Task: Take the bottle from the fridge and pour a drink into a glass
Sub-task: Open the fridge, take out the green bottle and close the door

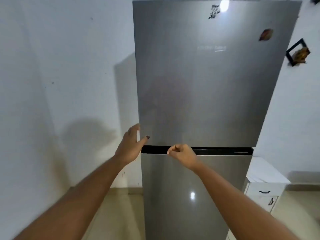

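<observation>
Nearest, left hand [129,144] is gripping the fridge door [207,84] by its edge; right hand [183,155] is hovering curled, empty (bottle not fetched yet).

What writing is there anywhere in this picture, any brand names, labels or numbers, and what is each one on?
White lettering on the upper fridge door: too blurred to read.
Small print on the black strip between the doors: too small to read.
Black mark near the door's top: perhaps ornamental script, unreadable.
Nothing else shows any text.
</observation>
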